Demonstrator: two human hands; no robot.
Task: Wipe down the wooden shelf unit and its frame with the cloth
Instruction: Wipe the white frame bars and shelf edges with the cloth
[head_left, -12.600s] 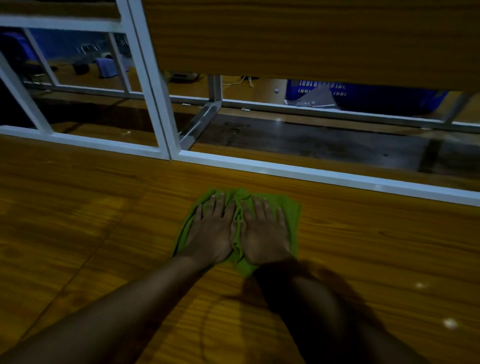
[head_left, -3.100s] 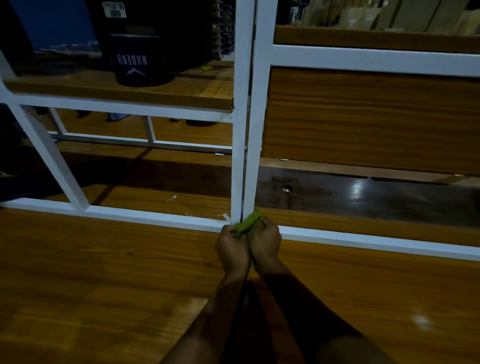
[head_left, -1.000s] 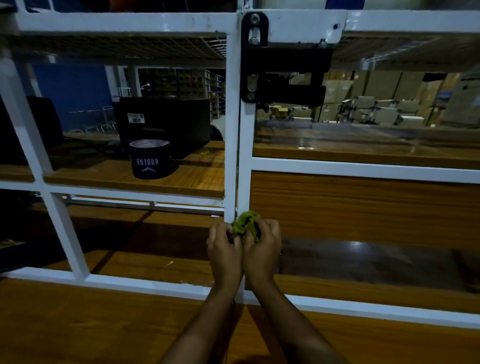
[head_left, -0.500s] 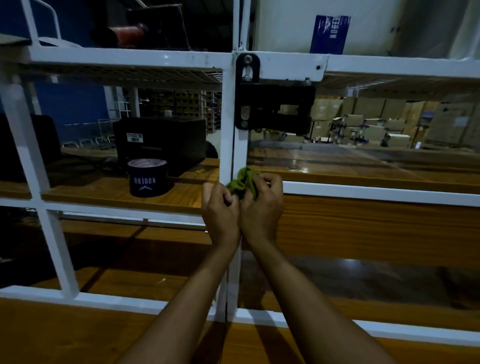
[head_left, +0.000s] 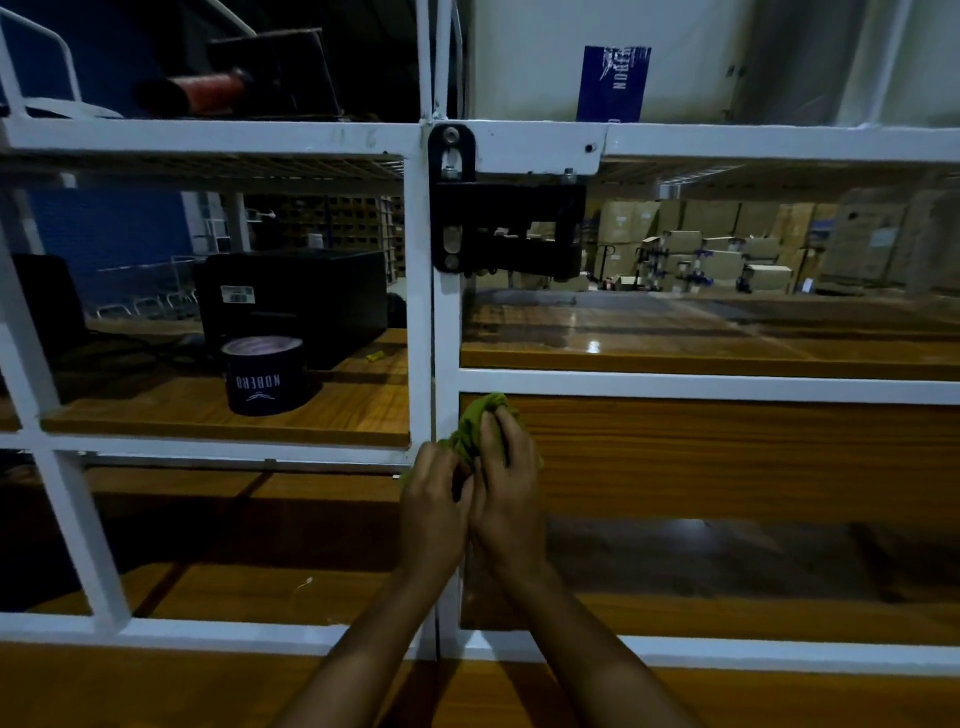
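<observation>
The green cloth (head_left: 474, 422) is bunched against the white double upright post (head_left: 434, 332) of the shelf frame, just under the right-hand white cross rail (head_left: 701, 385). My left hand (head_left: 434, 501) grips the cloth's lower part from the left of the post. Pressed against it, my right hand (head_left: 508, 480) curls its fingers over the cloth's upper part from the right. To the right of my hands runs a wooden panel (head_left: 737, 457). Wooden shelf boards lie at left (head_left: 332, 410) and below (head_left: 234, 592).
A dark tin (head_left: 264, 375) and a black box (head_left: 293, 304) stand on the left shelf. A black metal bracket (head_left: 506, 228) is bolted to the post above my hands. A wooden surface (head_left: 130, 691) spreads at the near edge. Stacked cartons (head_left: 727, 244) show far behind the frame.
Earlier both hands lay flat on the cloth on the wooden surface. They then bunched it round the post, slid up from its base, and now sit slightly lower, under the right rail.
</observation>
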